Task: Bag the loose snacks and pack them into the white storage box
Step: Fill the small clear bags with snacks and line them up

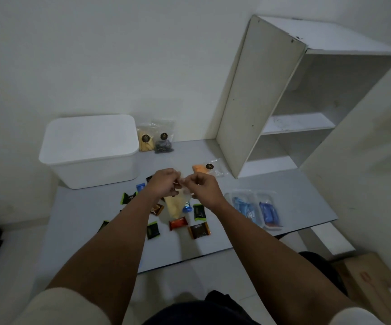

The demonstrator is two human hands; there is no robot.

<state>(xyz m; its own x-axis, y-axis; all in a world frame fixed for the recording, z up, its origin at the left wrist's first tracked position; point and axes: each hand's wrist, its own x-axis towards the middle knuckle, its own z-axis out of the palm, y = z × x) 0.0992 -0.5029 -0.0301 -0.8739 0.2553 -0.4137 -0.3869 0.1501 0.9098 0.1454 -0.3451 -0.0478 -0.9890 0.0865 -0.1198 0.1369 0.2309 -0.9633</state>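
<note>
My left hand (164,182) and my right hand (202,187) pinch the top edge of a clear plastic bag (174,206) that hangs between them with pale yellow snacks inside. Under the bag, several small wrapped snacks (178,224) in black, orange and blue lie scattered on the grey board (84,221). The white storage box (91,150) stands at the back left with its lid on. Two sealed snack bags, one yellow (145,141) and one dark (164,143), lean against the wall beside the box. A bag of orange snacks (205,169) lies behind my right hand.
Two clear bags holding blue wrapped snacks (256,208) lie at the board's right side. A white open shelf unit (290,113) stands at the back right. A cardboard box (372,285) sits on the floor at the lower right. My knees are at the bottom edge.
</note>
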